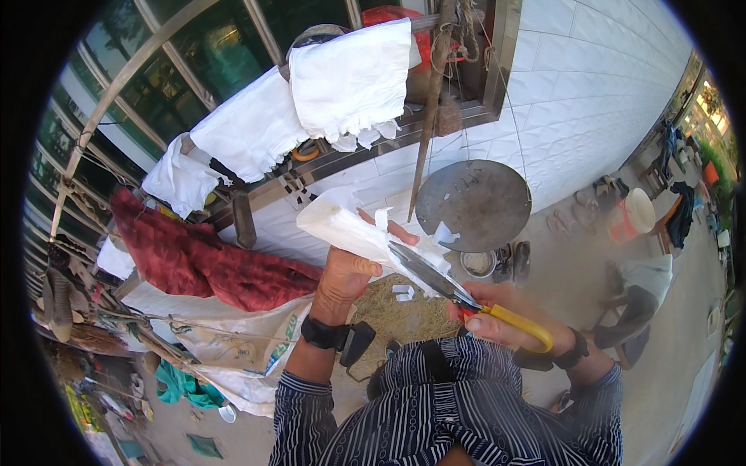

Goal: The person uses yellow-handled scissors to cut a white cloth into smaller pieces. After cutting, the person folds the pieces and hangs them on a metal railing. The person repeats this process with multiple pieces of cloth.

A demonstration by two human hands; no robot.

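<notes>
My left hand point(344, 275) grips a folded white sheet point(341, 228), paper or thin cloth, in front of me; its fingers are partly hidden behind it. In my right hand point(504, 323) is a pair of scissors point(428, 272) with yellow handles. Their blades point up and left, along the cut edge of the sheet. How far the blades are parted is hard to see. A narrow white strip point(382, 218) curls up by the fingers of my left hand. Below the blades, a small white scrap point(403, 292) shows against straw-coloured material point(408, 317).
A round metal pan point(473, 204) hangs on cords beside a wooden pole point(432, 110), with white scraps at its edge. White sheets point(349, 76) and a dark red cloth point(215, 262) drape along a barred window. A bucket point(640, 212) and a cloth-covered seat point(644, 282) stand at right.
</notes>
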